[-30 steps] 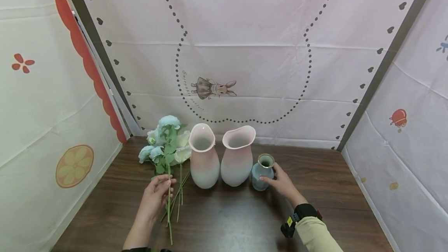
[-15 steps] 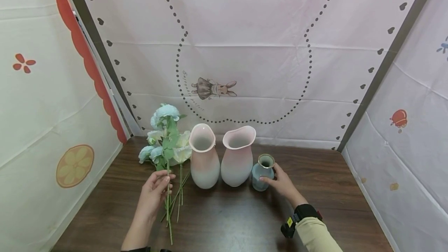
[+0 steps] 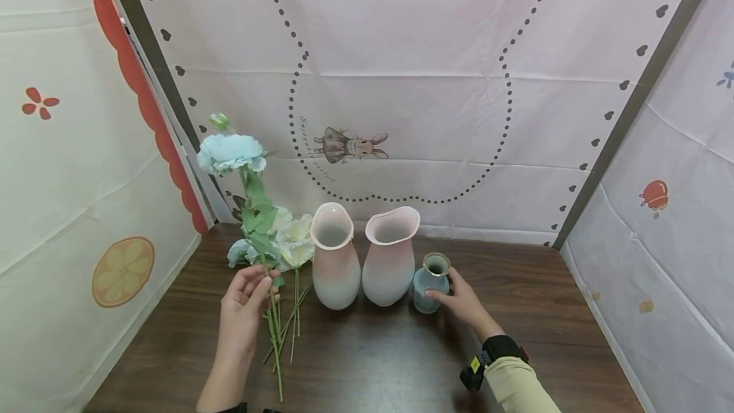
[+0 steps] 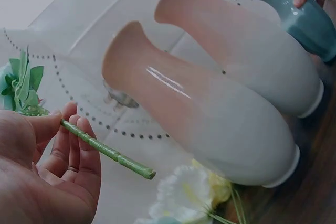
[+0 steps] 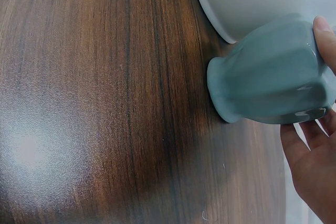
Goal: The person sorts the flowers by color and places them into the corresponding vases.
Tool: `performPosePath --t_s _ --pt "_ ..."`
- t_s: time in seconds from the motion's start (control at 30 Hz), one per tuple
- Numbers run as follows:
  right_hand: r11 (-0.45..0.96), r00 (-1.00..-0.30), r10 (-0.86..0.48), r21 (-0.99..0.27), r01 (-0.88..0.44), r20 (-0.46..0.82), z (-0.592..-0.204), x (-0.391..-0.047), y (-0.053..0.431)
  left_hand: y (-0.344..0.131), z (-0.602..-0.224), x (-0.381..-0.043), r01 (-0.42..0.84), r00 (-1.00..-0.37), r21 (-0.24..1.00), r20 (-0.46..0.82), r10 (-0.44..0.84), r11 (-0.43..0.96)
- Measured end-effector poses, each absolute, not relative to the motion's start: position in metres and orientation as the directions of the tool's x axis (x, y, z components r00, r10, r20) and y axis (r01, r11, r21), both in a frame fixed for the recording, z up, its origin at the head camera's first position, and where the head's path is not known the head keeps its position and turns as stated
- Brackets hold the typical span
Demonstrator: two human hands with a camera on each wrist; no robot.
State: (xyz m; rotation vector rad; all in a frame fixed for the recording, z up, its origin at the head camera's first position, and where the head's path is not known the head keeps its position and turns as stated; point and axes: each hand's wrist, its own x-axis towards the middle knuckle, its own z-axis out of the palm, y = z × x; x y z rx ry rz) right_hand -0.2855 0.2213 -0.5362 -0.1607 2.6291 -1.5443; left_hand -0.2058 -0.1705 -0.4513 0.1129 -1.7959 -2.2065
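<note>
My left hand pinches the green stem of a pale blue flower between thumb and fingers. The bloom, with a small bud above it, is raised and leans left; in the left wrist view the cut stem end sticks out past the fingers. My right hand grips the small blue-green vase around its right side, thumb at the front. That vase stands upright on the table, its gold-rimmed mouth facing up. Some right fingers are hidden behind it.
Two tall pink-and-white vases, the left one and the right one, stand between my hands. White flowers and another blue flower lie on the brown table at the left. A printed cloth hangs behind.
My left hand has moved slightly up and left, lifting the blue flower away from the others; its bloom now tilts left. My right hand and the vases have stayed in place.
</note>
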Motion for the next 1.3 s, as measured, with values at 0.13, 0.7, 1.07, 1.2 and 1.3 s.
performPosePath --t_s 0.13,0.7,1.07,1.2,1.3 --pt "0.488 -0.991 -0.128 -0.872 -0.037 -0.029 -0.536 -0.285 0.221 -0.168 -0.443 -0.203 0.213 -0.946 0.956 0.151 -0.287 -0.2" --pt "0.489 -0.992 -0.122 -0.871 -0.04 -0.024 -0.535 -0.283 0.22 -0.152 -0.42 -0.193 0.293 -0.93 0.943 0.243 -0.275 -0.157" --pt "0.48 -0.991 -0.13 -0.876 -0.048 -0.017 -0.534 -0.283 0.221 -0.138 -0.415 -0.19 0.326 -0.936 0.944 0.315 -0.157 -0.05" --pt "0.483 -0.991 -0.128 -0.875 -0.041 -0.025 -0.534 -0.282 0.221 -0.132 -0.415 -0.19 0.343 -0.935 0.936 0.333 -0.121 -0.077" --pt "0.487 -0.991 -0.127 -0.873 -0.031 -0.036 -0.534 -0.282 0.221 -0.127 -0.415 -0.189 0.344 -0.937 0.936 0.337 -0.095 -0.077"
